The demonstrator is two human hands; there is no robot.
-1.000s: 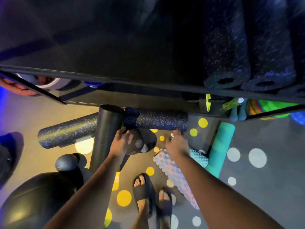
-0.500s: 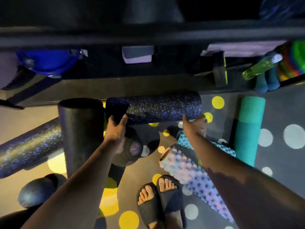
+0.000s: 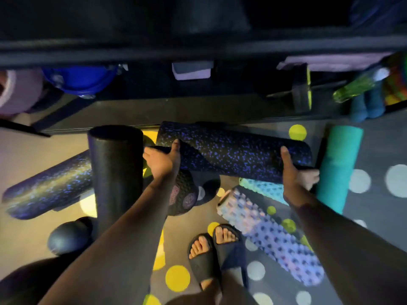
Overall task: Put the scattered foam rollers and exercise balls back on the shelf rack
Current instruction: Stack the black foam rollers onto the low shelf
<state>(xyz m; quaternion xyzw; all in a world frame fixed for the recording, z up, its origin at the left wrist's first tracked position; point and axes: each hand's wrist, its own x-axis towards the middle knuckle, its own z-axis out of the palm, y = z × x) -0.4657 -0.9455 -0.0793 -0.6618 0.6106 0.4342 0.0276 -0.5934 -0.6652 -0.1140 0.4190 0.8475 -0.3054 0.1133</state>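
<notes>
1. Head view, the hold: you have the blue-speckled foam roller (image 3: 233, 150) by both ends, level and crosswise in front of the shelf rack (image 3: 198, 108). Taking it at the ends looks meant to keep a long, light cylinder from swinging as it goes up to a shelf.

2. Head view, left hand: your left hand (image 3: 161, 160) cups the roller's near-left end, thumb up over the top, fingers curled under and closed on the foam. The forearm runs straight up from the lower left, wrist barely bent.

3. Head view, right hand: your right hand (image 3: 293, 172) clamps the right end, thumb pressed along the top, fingers wrapped beneath. That arm reaches in from the lower right, elbow out of frame.

4. Head view, what waits on the floor: a plain black roller (image 3: 115, 172) stands upright just beside your left hand; a second speckled roller (image 3: 48, 186) lies behind it. A knobbed pastel roller (image 3: 271, 236) rests by your sandalled feet, a teal roller (image 3: 339, 164) lies at far right, and a small dark ball (image 3: 68, 237) sits at lower left.

5. Head view, progress: the rack's lower shelf looks bare in front of you, so most of the tidying seems to remain.
</notes>
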